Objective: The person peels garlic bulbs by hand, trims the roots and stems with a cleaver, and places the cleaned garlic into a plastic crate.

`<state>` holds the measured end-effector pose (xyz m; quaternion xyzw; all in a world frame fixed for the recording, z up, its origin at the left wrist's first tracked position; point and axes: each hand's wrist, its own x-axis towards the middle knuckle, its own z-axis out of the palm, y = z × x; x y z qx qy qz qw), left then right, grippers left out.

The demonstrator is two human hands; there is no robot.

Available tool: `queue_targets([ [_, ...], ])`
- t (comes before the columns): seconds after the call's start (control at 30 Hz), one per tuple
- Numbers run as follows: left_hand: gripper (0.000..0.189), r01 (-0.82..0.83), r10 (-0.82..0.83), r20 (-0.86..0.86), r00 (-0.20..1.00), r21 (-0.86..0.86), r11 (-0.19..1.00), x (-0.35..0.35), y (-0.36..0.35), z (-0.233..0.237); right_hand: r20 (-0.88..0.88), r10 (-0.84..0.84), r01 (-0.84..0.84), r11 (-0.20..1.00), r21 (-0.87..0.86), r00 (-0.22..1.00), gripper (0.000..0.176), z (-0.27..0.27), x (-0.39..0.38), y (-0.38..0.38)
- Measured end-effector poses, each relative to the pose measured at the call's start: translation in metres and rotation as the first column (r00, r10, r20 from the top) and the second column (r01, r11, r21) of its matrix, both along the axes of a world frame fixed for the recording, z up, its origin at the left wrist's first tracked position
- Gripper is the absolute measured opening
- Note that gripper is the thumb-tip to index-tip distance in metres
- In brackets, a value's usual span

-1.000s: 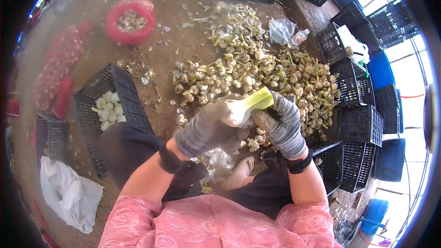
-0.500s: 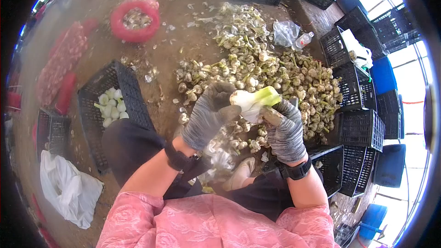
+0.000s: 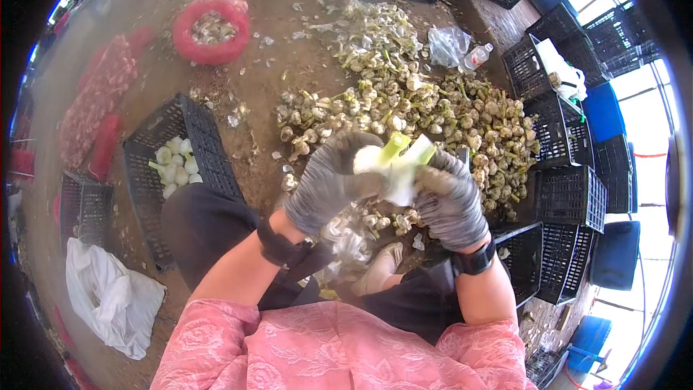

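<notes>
Both my hands wear grey knit gloves. My left hand (image 3: 333, 180) grips a white garlic bulb (image 3: 375, 160) with a pale green cut stem. My right hand (image 3: 447, 198) pinches and pulls a strip of white skin off the same bulb. They work above a heap of unpeeled garlic bulbs (image 3: 433, 119) on the dirt floor. Peeled skins (image 3: 345, 238) lie between my knees.
A black crate (image 3: 191, 141) at my left holds several clean white bulbs (image 3: 173, 166). More black crates (image 3: 559, 137) stand at the right and the far side. A red mesh ring (image 3: 211, 29), red net sacks (image 3: 94, 101), a white bag (image 3: 108, 303) and a plastic bottle (image 3: 476, 58) lie around.
The bulb has been turned in my hands. My right hand has shifted from under the stem to pulling a skin layer away from it.
</notes>
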<state>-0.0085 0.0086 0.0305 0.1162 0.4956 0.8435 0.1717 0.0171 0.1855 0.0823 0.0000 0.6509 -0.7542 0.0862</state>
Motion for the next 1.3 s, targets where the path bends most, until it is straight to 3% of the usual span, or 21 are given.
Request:
queue_targets([
  [0.07,0.058,0.010,-0.015,0.061,0.998,0.083,0.997,0.002,-0.003,0.009,0.303,0.103,0.055,0.880,-0.471,0.947,0.019,0.007,-0.007,0.009],
  [0.1,0.060,0.068,-0.079,0.084,0.993,0.135,0.989,-0.001,-0.008,0.008,-0.172,0.005,-0.030,0.989,-0.143,0.985,0.020,-0.013,-0.001,0.015],
  [0.2,0.068,0.140,-0.169,0.138,0.976,0.199,0.970,0.000,-0.014,0.013,-0.137,-0.070,0.078,0.996,0.051,0.988,0.026,-0.026,-0.007,0.029],
  [0.27,0.072,0.151,-0.176,0.146,0.973,0.173,0.973,0.002,-0.019,0.013,0.247,-0.104,0.217,0.845,-0.490,0.963,0.030,-0.016,-0.025,0.040],
  [0.33,0.074,0.192,-0.226,0.157,0.961,0.205,0.960,-0.002,-0.019,0.012,0.057,-0.028,0.027,0.999,0.021,0.998,0.028,0.004,-0.026,0.037],
  [0.37,0.064,0.107,-0.111,0.026,0.993,0.126,0.986,-0.003,-0.017,0.015,-0.052,0.068,-0.048,0.948,0.315,0.996,0.033,0.004,-0.021,0.028],
  [0.4,0.056,0.007,0.000,-0.113,0.994,0.059,0.998,-0.005,-0.016,0.019,-0.211,0.390,-0.146,0.709,0.690,0.896,0.038,-0.008,-0.021,0.025],
  [0.47,0.057,-0.064,0.046,-0.243,0.969,-0.068,0.996,-0.007,-0.016,0.018,0.115,0.620,-0.451,0.418,0.789,0.776,0.036,-0.014,-0.005,0.007],
  [0.53,0.053,-0.005,0.040,-0.139,0.989,0.245,0.970,-0.007,-0.014,0.008,0.080,0.654,-0.405,0.363,0.839,0.752,0.033,-0.007,-0.003,0.000],
  [0.57,0.053,-0.042,0.078,-0.208,0.975,0.175,0.984,-0.008,-0.014,0.002,0.052,0.692,-0.355,0.303,0.884,0.720,0.030,-0.002,-0.001,-0.001],
  [0.67,0.055,0.062,-0.020,-0.137,0.990,0.309,0.949,-0.008,-0.014,0.000,-0.259,0.355,-0.056,0.676,0.735,0.898,0.019,0.017,-0.005,0.007],
  [0.7,0.077,0.021,-0.003,-0.098,0.995,0.185,0.983,-0.006,-0.013,0.001,-0.393,0.313,0.077,0.690,0.720,0.864,0.021,0.015,-0.009,0.008],
  [0.8,0.074,0.031,-0.023,-0.149,0.989,0.051,0.998,-0.001,-0.008,-0.002,-0.481,0.173,0.230,0.710,0.666,0.860,0.023,0.022,-0.005,-0.002],
  [0.93,0.071,0.108,-0.115,-0.134,0.984,-0.062,0.992,0.005,-0.007,0.009,-0.430,0.231,0.166,0.687,0.707,0.873,0.020,0.017,-0.005,0.004],
  [0.97,0.071,0.054,-0.098,-0.273,0.957,-0.162,0.985,0.005,-0.005,0.003,-0.406,0.264,0.137,0.669,0.730,0.875,0.017,0.021,-0.003,0.004],
  [1.0,0.071,0.054,-0.098,-0.272,0.957,-0.164,0.985,0.004,-0.005,-0.002,-0.405,0.263,0.136,0.671,0.729,0.876,0.017,0.021,-0.001,0.003],
  [1.07,0.073,0.039,-0.123,-0.334,0.935,-0.248,0.968,0.002,-0.006,-0.007,-0.512,0.351,0.286,0.527,0.800,0.784,0.014,0.020,0.001,-0.001],
  [1.1,0.073,0.043,-0.127,-0.331,0.935,-0.249,0.967,0.004,-0.006,-0.006,-0.550,0.374,0.368,0.456,0.810,0.747,0.012,0.016,0.003,-0.003],
  [1.17,0.075,0.188,-0.194,-0.085,0.977,-0.068,0.980,0.007,-0.006,-0.002,-0.569,0.390,0.389,0.451,0.803,0.724,0.012,0.011,0.001,-0.003],
  [1.27,0.077,0.168,-0.172,-0.143,0.975,-0.043,0.985,0.009,-0.001,0.007,-0.608,0.388,0.438,0.444,0.782,0.692,0.013,0.009,-0.003,-0.001],
  [1.3,0.066,0.132,-0.128,-0.184,0.975,0.011,0.991,0.010,0.005,0.013,-0.634,0.323,0.458,0.476,0.751,0.703,0.013,0.007,-0.007,0.003],
])
